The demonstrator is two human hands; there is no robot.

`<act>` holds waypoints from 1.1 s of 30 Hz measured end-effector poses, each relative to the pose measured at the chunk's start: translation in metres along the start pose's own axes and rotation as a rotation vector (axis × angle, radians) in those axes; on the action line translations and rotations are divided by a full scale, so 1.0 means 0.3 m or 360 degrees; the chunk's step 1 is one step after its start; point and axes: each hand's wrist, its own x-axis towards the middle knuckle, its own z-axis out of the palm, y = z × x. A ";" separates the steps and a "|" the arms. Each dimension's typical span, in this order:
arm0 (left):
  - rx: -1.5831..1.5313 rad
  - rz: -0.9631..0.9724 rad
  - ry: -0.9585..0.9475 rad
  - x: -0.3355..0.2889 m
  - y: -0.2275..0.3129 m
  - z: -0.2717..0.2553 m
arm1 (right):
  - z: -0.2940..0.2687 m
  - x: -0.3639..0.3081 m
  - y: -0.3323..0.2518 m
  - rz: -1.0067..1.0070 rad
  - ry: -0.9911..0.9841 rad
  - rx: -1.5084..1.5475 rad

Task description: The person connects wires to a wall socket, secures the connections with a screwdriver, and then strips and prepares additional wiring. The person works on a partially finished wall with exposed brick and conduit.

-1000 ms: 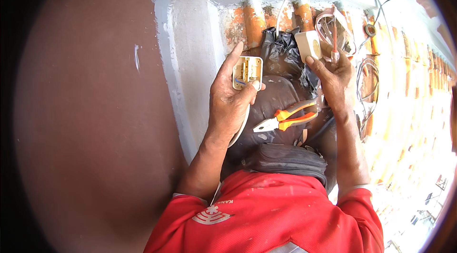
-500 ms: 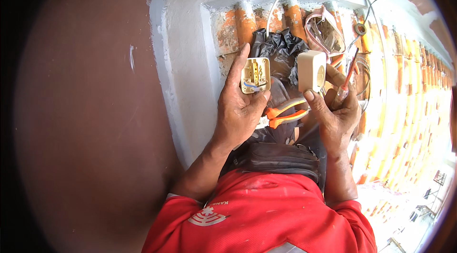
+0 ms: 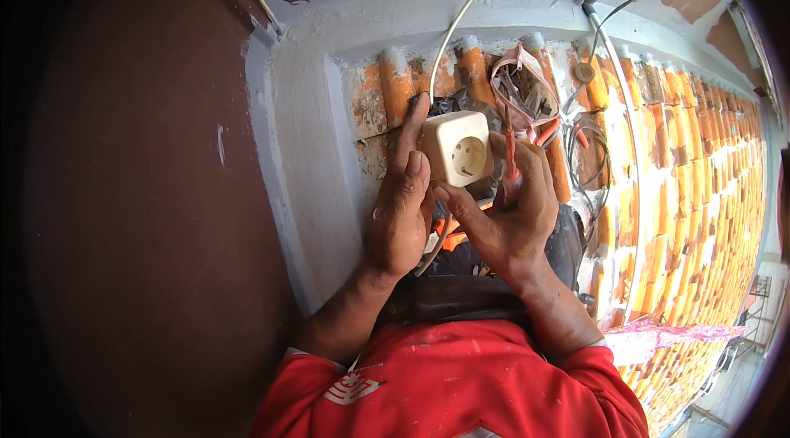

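A cream surface-mount power socket (image 3: 457, 150) is held in front of me, its round face turned up and to the right. My left hand (image 3: 398, 216) grips its left side, fingers behind it and thumb raised. The back plate with its wiring is hidden behind the cover. At the socket's lower right edge, my right hand (image 3: 517, 220) pinches the cover with thumb and fingers. A screwdriver (image 3: 511, 165) with a red shaft and clear handle is tucked in the same hand, pointing upward. Beneath the hands, orange-handled pliers (image 3: 453, 238) rest on my lap, partly covered.
Clay roof tiles (image 3: 397, 92) run along a grey-painted ledge, with a dark brown wall (image 3: 156, 191) at left. A pink zip pouch (image 3: 549, 86) of small items, a coiled grey cable (image 3: 607, 162) and a black plastic bag (image 3: 448, 102) lie ahead. A white cable (image 3: 455, 22) hangs down.
The socket cover has moved left with my right hand, over the back plate in my left hand. The open back plate with its terminals is now out of sight. The view has shifted.
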 end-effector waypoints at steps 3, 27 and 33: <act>-0.0037 -0.0032 0.0027 -0.003 0.018 0.014 | 0.001 0.021 -0.010 -0.0090 0.0018 -0.0061; -0.0046 0.0072 0.0088 0.023 0.011 -0.029 | 0.022 0.083 -0.076 0.0022 -0.0228 -0.0191; 0.0365 0.0383 0.0045 -0.012 -0.003 -0.048 | 0.029 0.066 -0.058 -0.0130 -0.0098 0.0139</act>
